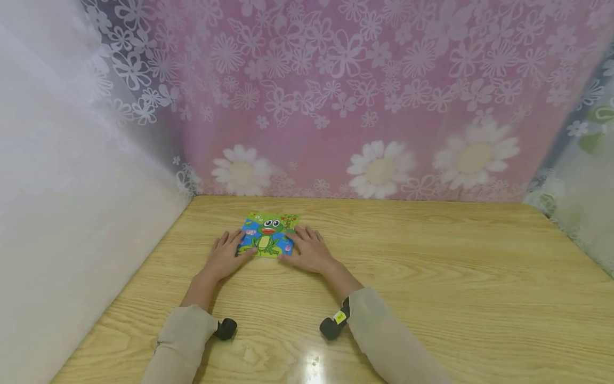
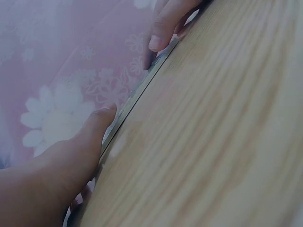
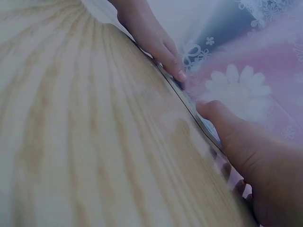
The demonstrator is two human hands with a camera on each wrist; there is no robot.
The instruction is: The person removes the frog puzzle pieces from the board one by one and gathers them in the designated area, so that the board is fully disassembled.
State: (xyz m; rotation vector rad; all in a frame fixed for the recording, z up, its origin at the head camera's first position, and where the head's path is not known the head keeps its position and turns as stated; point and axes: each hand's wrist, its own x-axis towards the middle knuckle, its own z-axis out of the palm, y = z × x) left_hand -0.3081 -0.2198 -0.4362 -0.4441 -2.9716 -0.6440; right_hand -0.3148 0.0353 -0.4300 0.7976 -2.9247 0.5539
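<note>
A thin, flat board with a cartoon frog picture [image 1: 265, 242] lies on the wooden table. Green, blue and red show on its printed face. At its left side rests my left hand [image 1: 225, 256], fingers loosely extended along the edge and thumb on the near left corner. My right hand [image 1: 310, 252] touches the right side in much the same way, its thumb by the near right corner. Seen edge-on in the left wrist view, the board [image 2: 137, 97] lies flat on the tabletop. The right wrist view shows the right thumb [image 3: 215, 111] over the near edge.
The wood-grain table [image 1: 431, 277] extends far to the right and toward me. Behind it hangs a pink flowered curtain [image 1: 307, 133], and a white sheet [image 1: 86, 176] borders the left. A black wrist camera [image 1: 226, 328] sits below the left sleeve, another [image 1: 330, 328] by the right.
</note>
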